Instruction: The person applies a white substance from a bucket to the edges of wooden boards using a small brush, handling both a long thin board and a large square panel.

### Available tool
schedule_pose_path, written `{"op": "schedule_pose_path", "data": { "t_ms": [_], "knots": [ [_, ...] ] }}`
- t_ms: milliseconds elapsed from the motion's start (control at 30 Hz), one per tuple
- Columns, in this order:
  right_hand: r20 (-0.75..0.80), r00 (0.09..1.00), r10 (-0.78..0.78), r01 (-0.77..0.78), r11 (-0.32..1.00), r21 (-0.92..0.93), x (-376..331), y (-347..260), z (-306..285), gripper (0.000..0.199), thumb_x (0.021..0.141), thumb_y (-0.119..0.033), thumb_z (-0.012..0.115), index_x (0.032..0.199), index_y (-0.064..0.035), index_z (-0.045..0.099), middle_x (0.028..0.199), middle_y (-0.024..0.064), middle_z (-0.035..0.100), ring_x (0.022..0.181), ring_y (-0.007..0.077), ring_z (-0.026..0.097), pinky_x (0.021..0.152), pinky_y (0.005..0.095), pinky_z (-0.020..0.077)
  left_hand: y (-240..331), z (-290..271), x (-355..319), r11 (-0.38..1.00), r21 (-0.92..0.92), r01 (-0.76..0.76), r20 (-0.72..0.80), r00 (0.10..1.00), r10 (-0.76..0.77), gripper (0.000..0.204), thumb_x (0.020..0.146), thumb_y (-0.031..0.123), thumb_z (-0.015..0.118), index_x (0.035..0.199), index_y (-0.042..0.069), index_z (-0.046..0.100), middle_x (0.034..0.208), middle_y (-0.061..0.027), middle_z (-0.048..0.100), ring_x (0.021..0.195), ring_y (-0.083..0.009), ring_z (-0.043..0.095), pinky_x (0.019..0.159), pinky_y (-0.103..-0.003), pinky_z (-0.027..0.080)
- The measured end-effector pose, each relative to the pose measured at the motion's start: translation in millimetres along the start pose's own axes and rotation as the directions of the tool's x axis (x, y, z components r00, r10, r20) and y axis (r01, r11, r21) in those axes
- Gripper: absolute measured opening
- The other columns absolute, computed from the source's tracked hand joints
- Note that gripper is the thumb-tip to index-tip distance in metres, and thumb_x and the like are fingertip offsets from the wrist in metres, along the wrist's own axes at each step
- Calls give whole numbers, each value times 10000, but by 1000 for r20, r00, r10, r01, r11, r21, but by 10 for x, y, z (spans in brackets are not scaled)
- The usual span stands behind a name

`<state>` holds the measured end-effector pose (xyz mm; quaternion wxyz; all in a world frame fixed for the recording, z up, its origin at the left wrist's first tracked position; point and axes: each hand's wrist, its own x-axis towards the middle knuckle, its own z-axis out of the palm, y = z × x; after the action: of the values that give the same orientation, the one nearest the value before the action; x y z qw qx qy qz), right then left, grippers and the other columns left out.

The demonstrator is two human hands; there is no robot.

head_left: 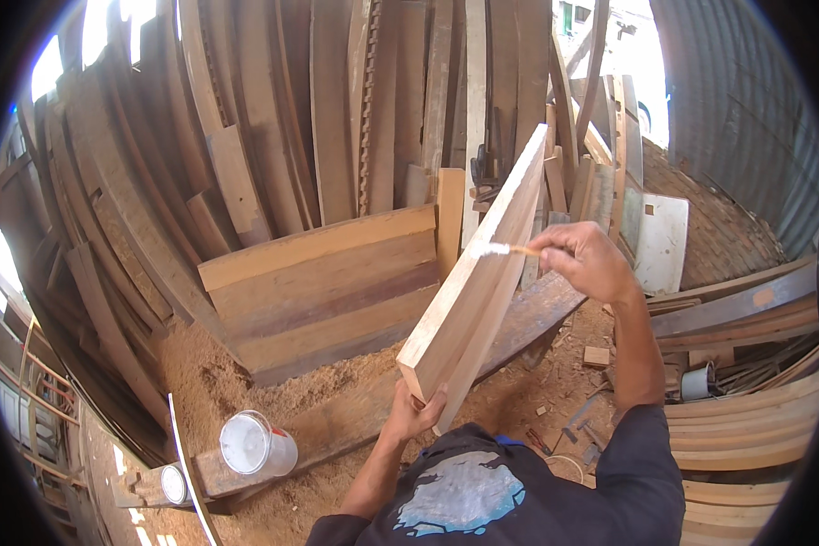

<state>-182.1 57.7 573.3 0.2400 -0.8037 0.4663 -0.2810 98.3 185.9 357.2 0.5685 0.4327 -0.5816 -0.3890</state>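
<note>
A thick pale wooden board (469,318) stands on edge in front of me, slanting from lower left to upper right. My left hand (413,415) grips its near lower end, fingers beneath and thumb at the side. Over the board's narrow top edge, my right hand (584,261) pinches the thin handle of a small brush (519,250). White stuff coats the bristles, which meet the top edge about midway along. A whitish wet-looking streak runs on that edge near the brush. Part of the board's underside is hidden.
A long low wooden bench (346,428) carries a whitish bucket (278,452) and a smaller white tub (175,484). Behind it leans a wide panel (323,282). Tall planks (337,109) line the wall. Sawdust, offcuts and hand tools (591,437) lie about; curved timbers (746,423) are stacked right.
</note>
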Motion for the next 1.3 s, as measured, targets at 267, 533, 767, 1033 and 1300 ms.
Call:
{"op": "schedule_pose_path", "data": {
  "t_ms": [267, 533, 767, 1033, 1300],
  "knots": [
    [-370, 926, -80, -75, 919, -386, 412, 630, -151, 239, 920, -151, 594, 1065, -36, 745, 980, 203, 728, 946, 394, 695, 857, 454, 531, -147, 63, -80, 1000, -15, 25, 3, 1000, -25, 409, 875, 62, 668, 1255, -61, 582, 1093, -128, 689, 995, -182, 638, 863, -340, 532],
    [-260, 956, -136, 51, 949, -311, 374, 639, -357, 259, 921, -162, 591, 1093, -29, 733, 987, 233, 721, 958, 417, 684, 881, 485, 530, -138, 72, -180, 994, 59, 90, -28, 996, -88, 479, 856, 38, 670, 1317, -31, 556, 1189, -93, 654, 1116, -171, 594, 956, -344, 489],
    [-210, 950, -231, 101, 864, -494, 370, 866, -339, 236, 931, -132, 602, 1090, -5, 722, 980, 215, 721, 861, 390, 702, 794, 459, 548, -13, 172, -227, 992, -2, 125, -72, 990, -125, 411, 840, 25, 685, 1239, -27, 602, 1085, -56, 675, 1000, -137, 619, 855, -303, 511],
    [-242, 895, -374, 316, 916, -248, 210, 912, -397, 218, 929, -109, 629, 1072, 22, 729, 923, 203, 732, 820, 308, 726, 754, 414, 556, 37, 242, -263, 982, 24, 189, -231, 956, -178, 278, 794, -5, 699, 1069, -16, 663, 965, -35, 677, 888, -150, 618, 783, -307, 493],
    [-167, 984, -65, 6, 945, -328, 420, 1005, -550, 270, 915, -136, 567, 1067, 6, 738, 1016, 257, 713, 942, 392, 711, 901, 460, 533, -3, 316, -354, 982, 0, 190, -175, 967, -187, 322, 789, 1, 676, 1110, -24, 667, 1017, -49, 682, 917, -157, 622, 806, -317, 497]
  ]
}}
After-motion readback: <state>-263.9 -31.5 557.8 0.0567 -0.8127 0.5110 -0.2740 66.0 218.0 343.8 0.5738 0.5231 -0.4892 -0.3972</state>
